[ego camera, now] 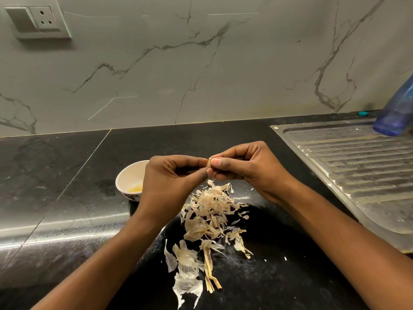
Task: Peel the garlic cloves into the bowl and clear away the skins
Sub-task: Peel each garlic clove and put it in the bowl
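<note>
Head view: garlic clove (210, 162) between left hand (169, 177) and right hand (248, 167), over skins (212, 211)

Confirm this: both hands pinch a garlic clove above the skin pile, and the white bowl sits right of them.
Wrong side: the head view shows the white bowl beside the left hand. The right hand joins it pinching the garlic clove above the skin pile.

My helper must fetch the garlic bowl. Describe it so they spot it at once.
On the black counter, left of the steel sink, look beside the pile of garlic skins. The bowl sits just left of the left hand, partly hidden by it. It is the only dish: small, round, white inside, something yellow at its bottom.
</note>
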Demonstrator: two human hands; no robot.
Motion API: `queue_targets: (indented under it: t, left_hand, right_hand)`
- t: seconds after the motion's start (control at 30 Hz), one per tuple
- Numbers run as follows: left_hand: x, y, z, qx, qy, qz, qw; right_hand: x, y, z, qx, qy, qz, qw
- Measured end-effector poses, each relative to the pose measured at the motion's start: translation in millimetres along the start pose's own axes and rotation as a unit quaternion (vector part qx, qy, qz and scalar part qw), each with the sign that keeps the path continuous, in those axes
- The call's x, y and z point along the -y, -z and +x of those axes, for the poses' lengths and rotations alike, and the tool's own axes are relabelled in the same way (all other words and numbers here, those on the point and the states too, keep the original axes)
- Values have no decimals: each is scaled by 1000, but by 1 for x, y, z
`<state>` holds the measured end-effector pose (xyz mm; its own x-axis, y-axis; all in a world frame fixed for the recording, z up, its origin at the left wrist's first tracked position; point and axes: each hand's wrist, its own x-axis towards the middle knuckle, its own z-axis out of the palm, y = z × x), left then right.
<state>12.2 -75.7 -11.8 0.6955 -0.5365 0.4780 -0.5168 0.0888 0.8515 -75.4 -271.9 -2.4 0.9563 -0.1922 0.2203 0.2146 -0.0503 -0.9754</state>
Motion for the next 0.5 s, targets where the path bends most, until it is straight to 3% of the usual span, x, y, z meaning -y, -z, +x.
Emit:
queue_targets:
  t: [0.23,0.5]
  left_hand:
    - [3,0,-3,3,-106,133,986]
    - [4,0,-3,-6,-127,153,980]
  right_hand:
    - [-4,-4,1,-21,26,-61,998]
    - [-3,-4,-1,-19,44,-92,995]
